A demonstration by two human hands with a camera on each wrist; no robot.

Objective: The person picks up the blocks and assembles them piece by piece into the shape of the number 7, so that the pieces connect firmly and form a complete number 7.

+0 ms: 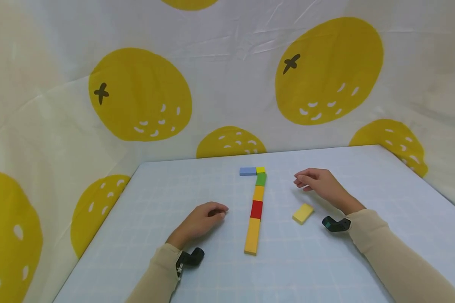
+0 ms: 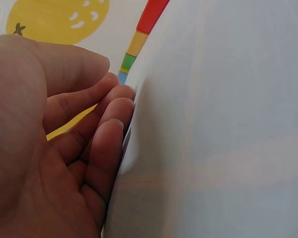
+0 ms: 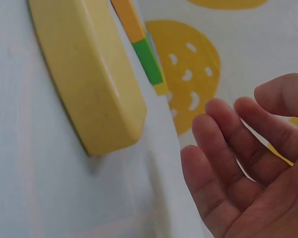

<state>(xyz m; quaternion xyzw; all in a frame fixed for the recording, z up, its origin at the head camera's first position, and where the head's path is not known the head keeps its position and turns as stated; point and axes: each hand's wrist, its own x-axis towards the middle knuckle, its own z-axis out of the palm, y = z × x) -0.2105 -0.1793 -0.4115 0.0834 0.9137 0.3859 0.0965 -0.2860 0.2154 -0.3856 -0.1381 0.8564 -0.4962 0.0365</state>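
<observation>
A row of flat blocks runs up the middle of the table: a long orange block (image 1: 252,236) nearest, a red block (image 1: 256,209), a shorter orange block (image 1: 258,193), a green block (image 1: 261,179) and a small yellow block (image 1: 260,170). A blue block (image 1: 247,171) extends left from the yellow one. Left of the row, my left hand (image 1: 202,219) rests with fingers loosely bent, holding nothing. My right hand (image 1: 321,185) is to the right, relaxed and holding nothing. A loose pale yellow block (image 1: 303,213) lies just in front of it, apart from its fingers (image 3: 201,163).
The table (image 1: 129,252) has a pale, faintly checked surface. Behind and beside it hangs a white curtain (image 1: 231,92) printed with large yellow fruit. A dark wrist camera (image 1: 192,257) sits on the left sleeve, another wrist camera (image 1: 335,224) on the right.
</observation>
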